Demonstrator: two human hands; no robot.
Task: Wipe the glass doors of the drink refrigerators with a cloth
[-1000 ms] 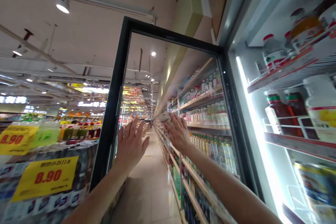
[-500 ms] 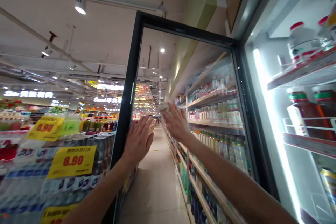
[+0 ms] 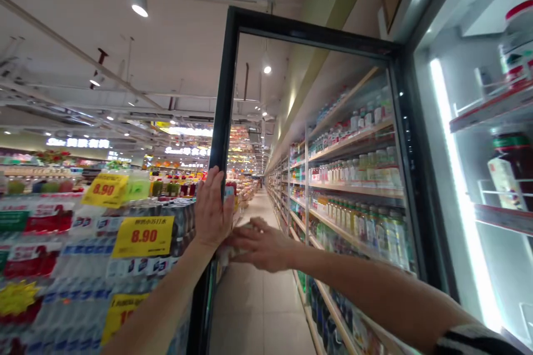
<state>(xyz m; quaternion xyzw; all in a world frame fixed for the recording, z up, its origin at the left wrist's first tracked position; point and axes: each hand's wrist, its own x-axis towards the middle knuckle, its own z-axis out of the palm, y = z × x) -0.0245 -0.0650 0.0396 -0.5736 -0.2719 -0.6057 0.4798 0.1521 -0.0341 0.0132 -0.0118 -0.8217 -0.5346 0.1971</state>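
Observation:
A glass door in a black frame [image 3: 225, 89] stands open in front of me, hinged to a lit cooler on the right. My left hand [image 3: 212, 208] lies on the left upright of the frame, fingers pointing up and nothing gripped. Lower and just to its right, my right hand [image 3: 262, 245] reaches across the glass with a pale cloth [image 3: 225, 252] under its fingers, close to the same upright. Most of the cloth is hidden by the hand.
The cooler shelves [image 3: 495, 105] on the right hold bottles. Packed drinks with yellow price signs [image 3: 144, 236] are stacked at left. Through the glass, bottle shelves [image 3: 358, 186] line an aisle with a tiled floor [image 3: 254, 299].
My right hand has moved down and left with the cloth, from the middle of the glass towards the frame's left upright. The view has shifted, so the door sits further right.

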